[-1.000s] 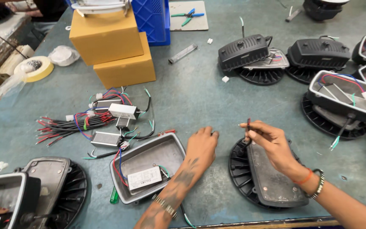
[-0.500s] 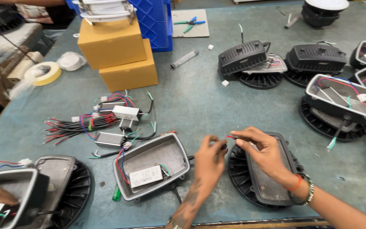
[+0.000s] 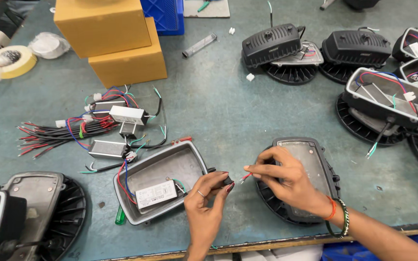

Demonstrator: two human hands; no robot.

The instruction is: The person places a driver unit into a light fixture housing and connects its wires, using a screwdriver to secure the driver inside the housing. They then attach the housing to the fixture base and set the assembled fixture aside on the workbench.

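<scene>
At the far left of the green worktop [image 3: 218,116] a black finned lamp base [image 3: 49,212] sits at the near edge, and beyond it lies a loose bundle of wired driver modules [image 3: 107,130], with two yellow cardboard boxes [image 3: 117,43] stacked further back. Right of the bundle, a grey open housing [image 3: 163,186] rests upturned with a white-labelled driver [image 3: 156,193] inside and red and blue leads along its left wall.

The left hand [image 3: 209,198] sits at the housing's right edge, its fingers closed narrowly on a small black gland fitting [image 3: 227,181] at that wall. Just right of it, the right hand [image 3: 286,179] pinches thin red-tipped wire ends [image 3: 246,177] between thumb and forefinger, the tips pointing at the fitting and nearly touching it.

Done well, this calls for the fitting held steady and square, the wire ends kept bunched and straight, and a grip close to the tips so they do not splay.

Under the right hand lies a covered lamp body [image 3: 310,164] on its finned base; more black lamp units [image 3: 354,48] crowd the right side.
</scene>
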